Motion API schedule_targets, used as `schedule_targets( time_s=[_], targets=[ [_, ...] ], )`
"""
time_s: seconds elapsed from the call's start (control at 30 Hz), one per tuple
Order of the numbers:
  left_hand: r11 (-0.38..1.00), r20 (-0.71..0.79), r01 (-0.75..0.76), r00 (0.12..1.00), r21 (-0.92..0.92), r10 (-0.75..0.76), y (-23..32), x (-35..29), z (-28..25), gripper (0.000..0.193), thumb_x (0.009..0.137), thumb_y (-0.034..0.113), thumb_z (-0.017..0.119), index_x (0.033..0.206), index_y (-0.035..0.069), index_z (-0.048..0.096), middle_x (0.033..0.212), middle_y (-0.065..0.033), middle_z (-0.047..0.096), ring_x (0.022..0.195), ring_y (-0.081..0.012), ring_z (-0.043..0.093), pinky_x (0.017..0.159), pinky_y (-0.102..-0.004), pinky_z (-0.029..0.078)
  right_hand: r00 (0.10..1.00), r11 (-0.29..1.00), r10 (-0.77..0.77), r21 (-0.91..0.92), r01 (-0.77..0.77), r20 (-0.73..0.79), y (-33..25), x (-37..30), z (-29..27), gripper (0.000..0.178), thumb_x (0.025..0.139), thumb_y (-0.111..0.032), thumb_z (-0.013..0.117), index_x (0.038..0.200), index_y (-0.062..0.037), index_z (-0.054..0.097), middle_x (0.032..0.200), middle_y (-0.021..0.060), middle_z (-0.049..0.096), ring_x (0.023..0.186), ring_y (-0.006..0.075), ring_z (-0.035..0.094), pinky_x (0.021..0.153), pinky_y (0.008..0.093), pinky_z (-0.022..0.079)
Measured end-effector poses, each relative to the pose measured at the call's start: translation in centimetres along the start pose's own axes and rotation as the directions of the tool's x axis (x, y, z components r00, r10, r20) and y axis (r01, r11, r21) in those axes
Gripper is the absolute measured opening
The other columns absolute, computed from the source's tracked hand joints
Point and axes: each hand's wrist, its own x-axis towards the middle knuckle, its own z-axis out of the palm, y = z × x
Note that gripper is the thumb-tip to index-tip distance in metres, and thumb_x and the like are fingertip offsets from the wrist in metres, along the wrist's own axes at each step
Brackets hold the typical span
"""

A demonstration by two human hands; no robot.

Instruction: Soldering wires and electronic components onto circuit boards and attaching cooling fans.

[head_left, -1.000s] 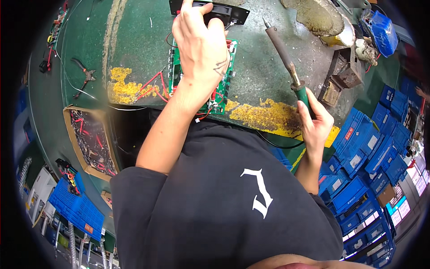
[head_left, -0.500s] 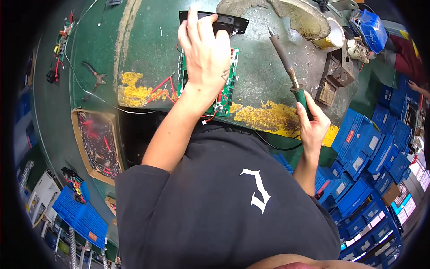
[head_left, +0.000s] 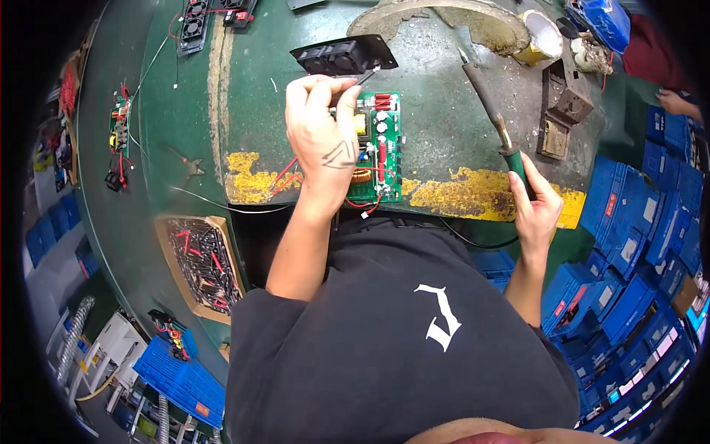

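Left hand (head_left: pixel 322 133) sits on top of the green circuit board (head_left: pixel 377 148) at the near edge of the table (head_left: pixel 444 140), fingers pinched shut on a thin dark wire or lead, probably to steady it over the board. Right hand (head_left: pixel 534 211) is closed around the soldering iron (head_left: pixel 492 111) handle, tip angled up and away so it stays clear of the board. Black fan unit (head_left: pixel 344 53) sits just behind.

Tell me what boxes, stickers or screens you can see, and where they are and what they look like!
Stacked blue plastic bins: person's right, rectangular, small red-and-white stickers on their fronts.
Blue plastic crate: lower left, ribbed, with an orange sticker.
Flat brown cardboard tray: left of the left arm, full of small black and red parts.
White round tub: top right, yellow outside.
No screens in view.
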Motion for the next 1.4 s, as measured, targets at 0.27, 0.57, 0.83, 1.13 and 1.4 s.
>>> schedule_targets(
  time_s=[0.27, 0.57, 0.83, 1.13, 1.4],
  targets=[
    [0.737, 0.079, 0.409, 0.895, -0.538, -0.439, -1.8, -0.3, -3.5, 0.015, 0.098, 0.007, 0.069, 0.107, -0.003, 0.066, 0.096, -0.0078, 0.066, 0.071, -0.0120, 0.064, 0.073, -0.0262, 0.052, 1.000, 0.999, -0.013, -0.031, 0.013, 0.024, -0.1, -0.2, 0.3, 0.039, 0.095, -0.003, 0.072, 0.134, 0.0008, 0.067, 0.091, -0.0017, 0.067, 0.078, 0.0045, 0.056, 0.069, 0.0203, 0.046],
    [0.705, 0.287, 0.535, 0.845, -0.465, -0.452, -3.3, -2.2, -5.0, 0.018, 0.100, 0.008, 0.066, 0.107, -0.007, 0.073, 0.096, -0.0097, 0.076, 0.089, -0.0125, 0.070, 0.085, -0.0255, 0.053, 0.997, 0.999, -0.043, -0.023, 0.044, 0.059, -0.7, 0.1, 1.6, 0.039, 0.095, -0.002, 0.071, 0.134, 0.0009, 0.066, 0.090, -0.0025, 0.066, 0.076, 0.0042, 0.055, 0.067, 0.0202, 0.045],
    [0.641, 0.224, 0.522, 0.843, -0.563, -0.490, -1.0, -1.2, -7.0, 0.016, 0.099, 0.007, 0.066, 0.105, -0.005, 0.075, 0.095, -0.0089, 0.077, 0.083, -0.0102, 0.071, 0.065, -0.0223, 0.050, 0.998, 0.999, 0.040, 0.016, -0.040, 0.044, -0.4, -0.7, 1.6, 0.036, 0.093, -0.002, 0.072, 0.129, 0.0035, 0.068, 0.108, 0.0095, 0.076, 0.093, 0.0102, 0.066, 0.084, 0.0255, 0.052],
    [0.901, -0.375, 0.153, 0.871, -0.405, -0.317, 1.8, 0.5, -21.8, 0.017, 0.097, 0.008, 0.070, 0.107, -0.005, 0.074, 0.098, -0.0099, 0.076, 0.087, -0.0137, 0.069, 0.074, -0.0242, 0.049, 0.995, 0.990, -0.069, 0.126, 0.059, 0.078, -0.4, 0.1, 3.5, 0.039, 0.099, -0.005, 0.069, 0.138, -0.0020, 0.065, 0.079, -0.0038, 0.058, 0.063, 0.0021, 0.046, 0.054, 0.0192, 0.036],
    [0.934, -0.738, 0.303, 0.583, -0.191, -0.340, -7.3, -2.3, -40.7, 0.027, 0.101, 0.018, 0.068, 0.112, -0.006, 0.073, 0.100, -0.0089, 0.075, 0.075, -0.0072, 0.055, 0.072, -0.0211, 0.044, 0.981, 0.985, -0.159, 0.085, 0.150, 0.115, -2.4, 1.3, 5.2, 0.040, 0.099, -0.005, 0.069, 0.138, -0.0018, 0.064, 0.078, -0.0035, 0.058, 0.065, 0.0030, 0.047, 0.056, 0.0194, 0.036]
  ],
)
